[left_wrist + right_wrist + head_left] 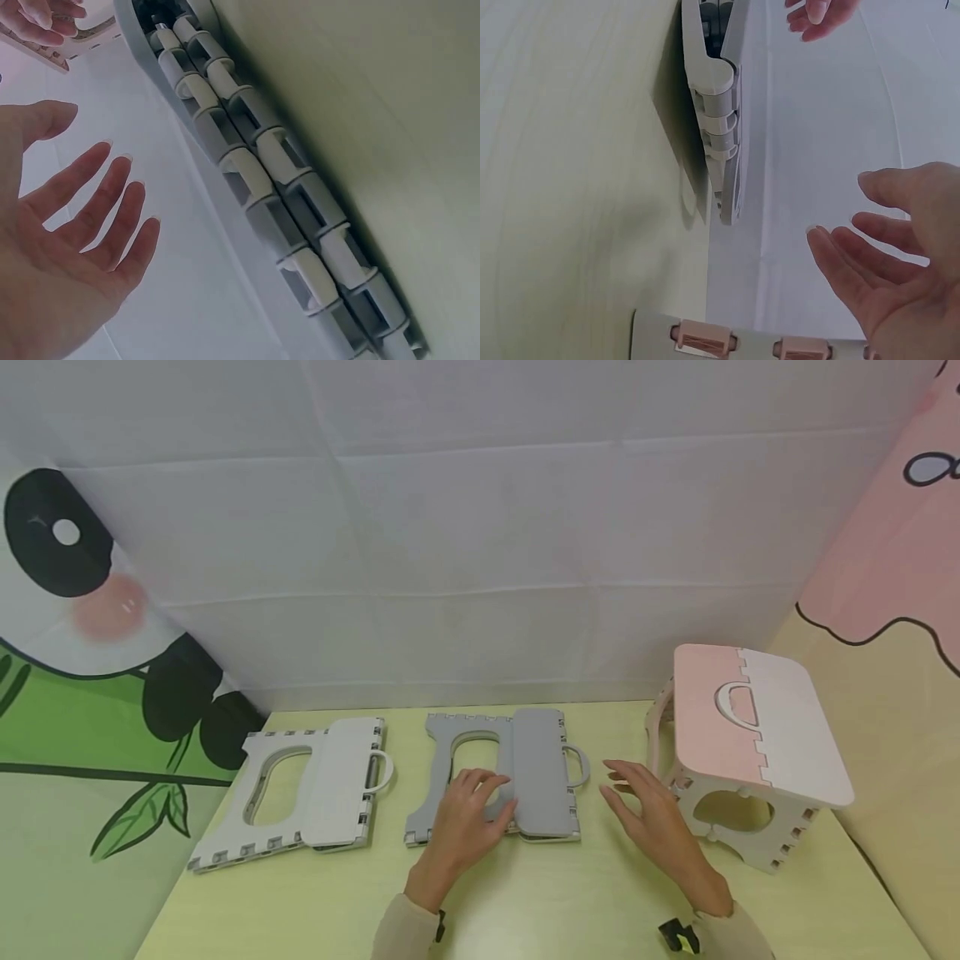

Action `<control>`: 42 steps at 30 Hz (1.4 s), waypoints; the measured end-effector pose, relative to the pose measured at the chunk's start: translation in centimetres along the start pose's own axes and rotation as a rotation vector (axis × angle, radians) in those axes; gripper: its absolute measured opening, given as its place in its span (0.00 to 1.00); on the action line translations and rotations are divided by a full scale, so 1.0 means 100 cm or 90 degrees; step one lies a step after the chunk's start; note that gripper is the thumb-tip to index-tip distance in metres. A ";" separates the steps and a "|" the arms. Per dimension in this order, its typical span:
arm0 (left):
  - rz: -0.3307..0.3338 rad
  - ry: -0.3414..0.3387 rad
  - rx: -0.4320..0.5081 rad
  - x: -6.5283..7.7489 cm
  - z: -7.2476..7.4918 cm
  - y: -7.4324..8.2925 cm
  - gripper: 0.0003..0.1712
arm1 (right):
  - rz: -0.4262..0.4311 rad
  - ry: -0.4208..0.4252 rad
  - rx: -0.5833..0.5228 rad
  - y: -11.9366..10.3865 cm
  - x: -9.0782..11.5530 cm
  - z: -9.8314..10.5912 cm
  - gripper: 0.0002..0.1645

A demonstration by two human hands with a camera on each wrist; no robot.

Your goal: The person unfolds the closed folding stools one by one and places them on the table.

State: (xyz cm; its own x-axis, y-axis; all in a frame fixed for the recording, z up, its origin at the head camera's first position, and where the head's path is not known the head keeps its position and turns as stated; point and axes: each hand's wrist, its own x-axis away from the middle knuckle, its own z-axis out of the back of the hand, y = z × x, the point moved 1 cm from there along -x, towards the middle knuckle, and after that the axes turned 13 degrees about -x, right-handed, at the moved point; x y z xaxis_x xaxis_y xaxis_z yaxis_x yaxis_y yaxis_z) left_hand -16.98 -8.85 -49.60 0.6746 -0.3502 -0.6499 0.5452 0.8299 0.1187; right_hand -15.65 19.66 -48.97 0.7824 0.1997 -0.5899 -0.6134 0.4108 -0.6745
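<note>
A grey folding stool (542,777) lies folded flat on the table, its loop handle pointing right. My left hand (468,818) hovers over the stool's left part, fingers spread and holding nothing; the left wrist view shows that hand (82,225) beside the stool's hinged edge (277,180). To the right of the handle, my right hand (656,818) is in the air with relaxed, parted fingers and nothing in them. Beyond it stands an unfolded pink and white stool (716,718), upright on its legs.
At the left a white folding stool (337,785) lies folded flat, handle to the right. The pale yellow table (540,902) meets a white cloth backdrop (480,527) at its far edge. Printed cartoon panels flank both sides.
</note>
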 end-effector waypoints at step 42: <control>0.013 -0.215 -0.061 0.029 -0.003 -0.017 0.29 | -0.174 -0.010 -0.110 0.029 -0.005 -0.029 0.26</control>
State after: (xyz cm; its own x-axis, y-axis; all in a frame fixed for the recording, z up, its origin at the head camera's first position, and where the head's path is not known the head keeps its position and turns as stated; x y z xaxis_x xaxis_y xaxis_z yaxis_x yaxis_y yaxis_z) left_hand -16.09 -11.19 -51.94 0.8198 -0.4441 -0.3614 0.4917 0.8695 0.0468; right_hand -18.12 18.20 -51.97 0.9216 0.1170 -0.3700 -0.3880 0.2947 -0.8733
